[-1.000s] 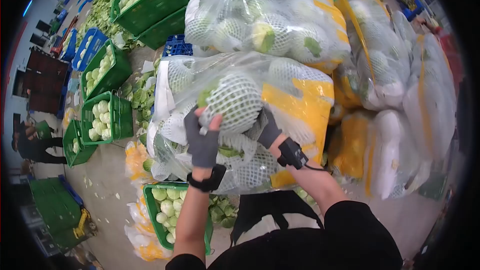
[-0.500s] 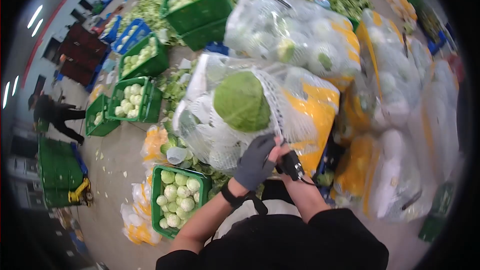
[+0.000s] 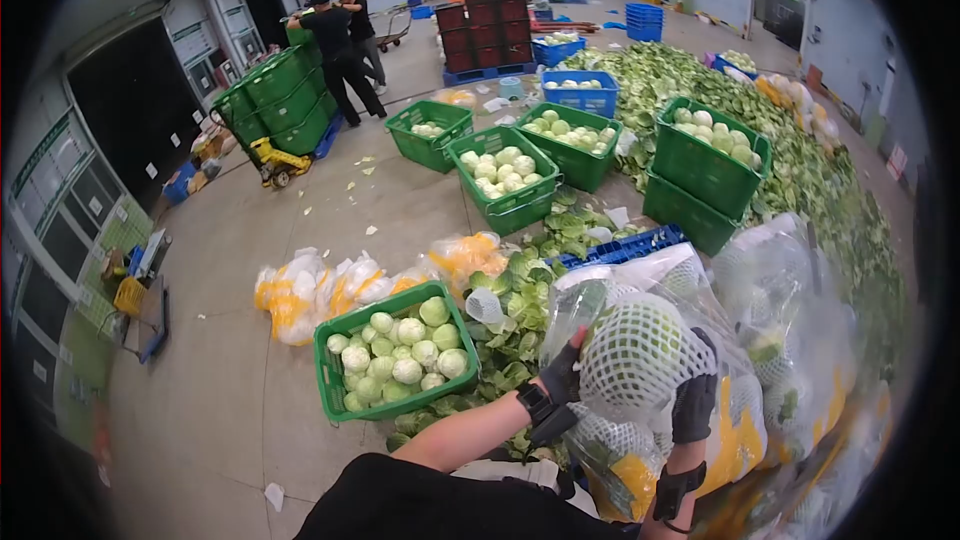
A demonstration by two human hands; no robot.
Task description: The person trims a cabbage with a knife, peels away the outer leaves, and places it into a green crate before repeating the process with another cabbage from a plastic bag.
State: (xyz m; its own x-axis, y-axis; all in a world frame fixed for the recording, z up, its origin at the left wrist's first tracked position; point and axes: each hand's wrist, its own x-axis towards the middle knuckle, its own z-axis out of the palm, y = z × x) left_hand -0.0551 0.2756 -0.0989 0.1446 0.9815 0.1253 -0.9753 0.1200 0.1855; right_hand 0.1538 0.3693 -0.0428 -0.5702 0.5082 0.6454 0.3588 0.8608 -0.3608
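A cabbage (image 3: 640,355) in a white foam net sits between my two hands, above a clear plastic bag with yellow bands. My left hand (image 3: 562,372), in a dark fingerless glove, grips its left side. On the opposite side, my gloved right hand (image 3: 694,402) is pressed against the net with curved fingers. The plastic bag (image 3: 735,410) beneath holds other netted cabbages, partly hidden by my hands. Another bag of netted cabbages (image 3: 775,310) stands just beyond to the right.
At my left is a green crate (image 3: 330,380) of bare cabbages, with loose leaves (image 3: 515,340) beside it. Further off are more crates (image 3: 510,205) and a large leaf heap (image 3: 680,80). Two people (image 3: 340,50) stand by stacked green bins (image 3: 285,100) on a yellow pallet jack (image 3: 280,162).
The cabbage was bare on top, with both hands together at the net's edge. Now net covers it and my hands hold opposite sides. The view has swung left and up.
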